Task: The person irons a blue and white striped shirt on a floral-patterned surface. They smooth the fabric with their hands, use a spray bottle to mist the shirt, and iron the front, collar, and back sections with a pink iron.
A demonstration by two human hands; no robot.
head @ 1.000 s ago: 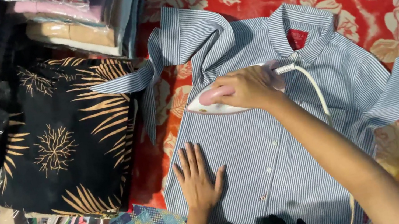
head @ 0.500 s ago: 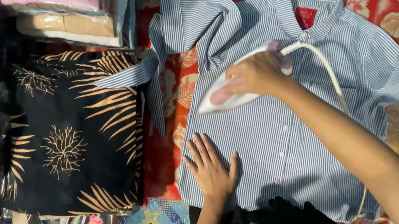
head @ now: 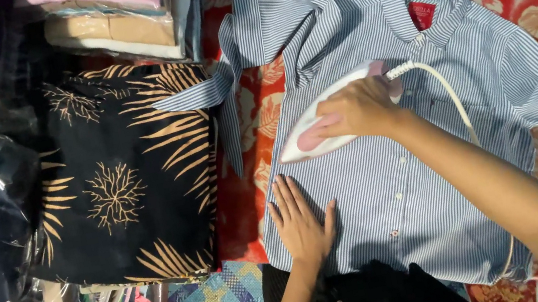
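Gripping the white iron (head: 324, 126) on the striped shirt (head: 392, 181), right hand (head: 361, 109) closed round it; left hand (head: 300, 223) spread flat below, pinning cloth taut.

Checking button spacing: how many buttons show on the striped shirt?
3: one below the iron, one lower, one near the hem. The iron and right hand may hide others.

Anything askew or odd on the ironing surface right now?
Only the striped shirt's sleeve, bunched and folded over itself at its upper left. Otherwise the right hand holds the iron and the left hand lies flat.
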